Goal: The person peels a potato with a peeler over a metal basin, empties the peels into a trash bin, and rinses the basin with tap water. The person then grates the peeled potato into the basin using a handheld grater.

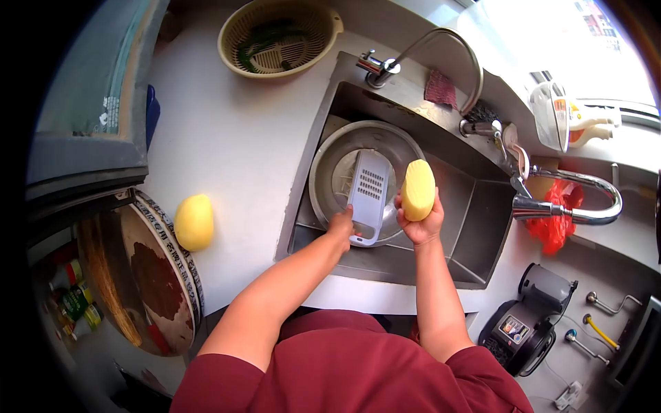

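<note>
Chinese characters run around the rim of a round board (148, 272) at the left; a label on a black appliance (513, 329) is too small to read. Two yellow peeled potatoes show. One potato (418, 189), its surface faceted, sits upright in the right hand (423, 224), whose fingers curl around its lower end above the sink (468, 237). The other potato (194, 222) lies on the smooth white table (234, 148). The left hand (341, 226) grips the handle end of one pale plastic grater (370, 189), flat with rows of slots, over a round metal bowl (326, 151) in the sink. A ribbed cream plastic basket (227, 43) holds long green vegetables (268, 36).
</note>
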`<action>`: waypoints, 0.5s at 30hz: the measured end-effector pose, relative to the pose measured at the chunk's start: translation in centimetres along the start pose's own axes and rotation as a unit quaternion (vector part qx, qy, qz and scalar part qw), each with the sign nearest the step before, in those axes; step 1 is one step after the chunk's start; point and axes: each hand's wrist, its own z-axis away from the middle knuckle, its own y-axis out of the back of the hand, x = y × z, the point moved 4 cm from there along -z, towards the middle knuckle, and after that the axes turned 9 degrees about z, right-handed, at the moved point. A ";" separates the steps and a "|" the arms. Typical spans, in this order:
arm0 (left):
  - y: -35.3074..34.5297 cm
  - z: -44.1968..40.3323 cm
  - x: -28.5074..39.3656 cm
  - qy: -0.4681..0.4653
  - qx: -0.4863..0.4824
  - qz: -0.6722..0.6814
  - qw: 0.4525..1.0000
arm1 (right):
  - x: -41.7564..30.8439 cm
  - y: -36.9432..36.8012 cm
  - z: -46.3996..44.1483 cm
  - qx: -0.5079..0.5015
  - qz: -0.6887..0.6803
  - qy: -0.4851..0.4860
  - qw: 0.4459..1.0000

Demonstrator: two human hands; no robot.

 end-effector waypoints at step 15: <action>-0.1 1.2 0.6 0.002 -0.002 0.001 1.000 | -0.3 -0.5 1.2 0.066 0.107 0.075 0.989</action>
